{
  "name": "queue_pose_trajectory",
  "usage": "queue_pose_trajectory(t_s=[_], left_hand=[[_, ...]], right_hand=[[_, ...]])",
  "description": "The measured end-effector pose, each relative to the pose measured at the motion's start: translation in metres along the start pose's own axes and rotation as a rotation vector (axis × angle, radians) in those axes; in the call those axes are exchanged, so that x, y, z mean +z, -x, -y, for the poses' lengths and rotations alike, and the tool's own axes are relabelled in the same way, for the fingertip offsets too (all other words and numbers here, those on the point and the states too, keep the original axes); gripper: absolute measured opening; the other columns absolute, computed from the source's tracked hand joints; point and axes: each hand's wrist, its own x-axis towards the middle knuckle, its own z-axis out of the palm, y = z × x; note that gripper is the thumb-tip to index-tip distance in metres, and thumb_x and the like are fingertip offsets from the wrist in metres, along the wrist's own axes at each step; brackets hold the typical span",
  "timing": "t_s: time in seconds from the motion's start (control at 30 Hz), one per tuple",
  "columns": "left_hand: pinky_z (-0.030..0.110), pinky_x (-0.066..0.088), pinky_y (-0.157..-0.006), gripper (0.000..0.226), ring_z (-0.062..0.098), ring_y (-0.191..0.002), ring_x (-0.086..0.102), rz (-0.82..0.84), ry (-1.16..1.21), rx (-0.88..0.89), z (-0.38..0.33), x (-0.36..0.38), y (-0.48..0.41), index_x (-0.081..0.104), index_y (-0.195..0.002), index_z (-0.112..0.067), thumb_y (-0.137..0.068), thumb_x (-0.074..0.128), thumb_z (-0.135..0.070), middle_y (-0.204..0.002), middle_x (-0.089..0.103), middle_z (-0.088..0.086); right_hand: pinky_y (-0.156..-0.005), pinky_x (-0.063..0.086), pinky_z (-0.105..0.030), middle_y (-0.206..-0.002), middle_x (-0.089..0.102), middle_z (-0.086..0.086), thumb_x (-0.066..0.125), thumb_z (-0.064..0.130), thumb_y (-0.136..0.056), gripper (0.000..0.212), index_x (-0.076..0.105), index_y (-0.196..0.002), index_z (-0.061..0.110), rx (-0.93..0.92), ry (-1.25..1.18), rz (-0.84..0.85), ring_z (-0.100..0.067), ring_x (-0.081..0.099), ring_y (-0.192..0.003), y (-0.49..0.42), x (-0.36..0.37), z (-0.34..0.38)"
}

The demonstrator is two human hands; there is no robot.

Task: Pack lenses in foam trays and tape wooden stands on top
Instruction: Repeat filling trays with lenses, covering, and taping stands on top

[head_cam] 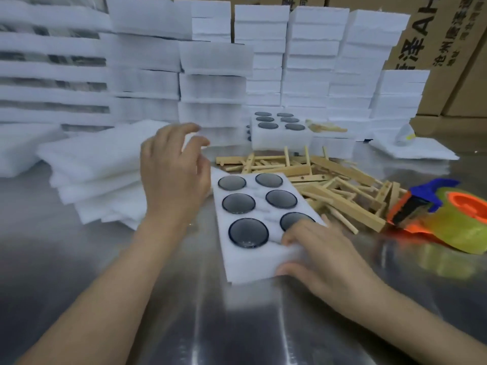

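A white foam tray (266, 255) lies on the metal table in front of me, with several dark round lenses (248, 232) set in its holes. My right hand (324, 259) grips the tray's near right corner, fingers on top and thumb at the front edge, partly covering one lens. My left hand (171, 172) hovers above the tray's far left side with fingers loosely spread, holding nothing. A heap of wooden stands (337, 191) lies just right of and behind the tray.
An orange and blue tape dispenser (442, 219) with a yellowish roll sits at the right. Flat foam sheets (97, 164) are stacked at the left. Another filled foam tray (279, 133) stands behind the stands. Tall foam stacks (311, 61) and cardboard boxes (453, 56) wall off the back.
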Motion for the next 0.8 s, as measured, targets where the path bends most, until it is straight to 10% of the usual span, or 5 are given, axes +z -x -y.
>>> queue_pose_trajectory(t_s=[0.13, 0.27, 0.53, 0.67, 0.8], left_hand=[[0.05, 0.01, -0.117, 0.034, 0.038, -0.128, 0.041, 0.304, -0.371, -0.315, 0.028, -0.005, 0.002, 0.06, -0.113, 0.002, -0.084, 0.051, -0.014, -0.127, 0.056, 0.02], [0.046, 0.029, -0.095, 0.026, 0.039, -0.098, 0.054, 0.277, -0.417, -0.291, 0.036, -0.003, 0.002, 0.063, -0.102, 0.0, -0.081, 0.049, -0.008, -0.1, 0.063, 0.019], [0.043, 0.024, -0.1, 0.036, 0.036, -0.096, 0.057, 0.067, -0.353, -0.277, 0.045, -0.014, -0.007, 0.068, -0.112, -0.011, -0.088, 0.044, 0.002, -0.098, 0.072, 0.014], [0.053, 0.011, -0.117, 0.032, 0.025, -0.094, 0.059, -0.038, -0.311, -0.228, 0.035, -0.018, -0.009, 0.07, -0.108, -0.017, -0.096, 0.041, -0.016, -0.088, 0.073, 0.003], [0.069, 0.006, -0.11, 0.023, 0.02, -0.104, 0.065, -0.326, -0.118, 0.168, 0.019, -0.016, -0.008, 0.07, -0.101, -0.016, -0.096, 0.053, -0.002, -0.097, 0.074, -0.005]], right_hand=[[-0.084, 0.027, -0.028, -0.069, 0.049, 0.022, 0.073, 0.05, -0.072, 0.035, 0.046, -0.086, 0.035, 0.033, 0.053, 0.2, -0.007, 0.047, -0.08, -0.035, -0.011, -0.007], [-0.073, 0.038, -0.028, -0.05, 0.05, 0.014, 0.052, 0.08, -0.07, 0.054, 0.068, -0.068, 0.028, 0.156, -0.219, 0.419, -0.001, 0.045, -0.05, -0.07, -0.031, -0.015], [-0.047, 0.043, -0.021, -0.049, 0.062, -0.008, 0.053, 0.035, -0.095, 0.047, 0.066, -0.057, 0.012, 0.375, -0.938, -0.183, -0.017, 0.051, -0.036, -0.066, 0.0, -0.04], [-0.076, 0.046, -0.05, -0.048, 0.057, -0.011, 0.051, 0.022, -0.098, 0.045, 0.063, -0.057, 0.008, 0.554, -1.197, -0.37, -0.019, 0.046, -0.034, -0.07, 0.0, -0.053], [-0.064, 0.047, -0.036, -0.053, 0.061, -0.008, 0.046, 0.026, -0.1, 0.042, 0.062, -0.066, 0.007, 0.644, -1.262, -0.421, -0.017, 0.052, -0.039, -0.072, 0.0, -0.054]])
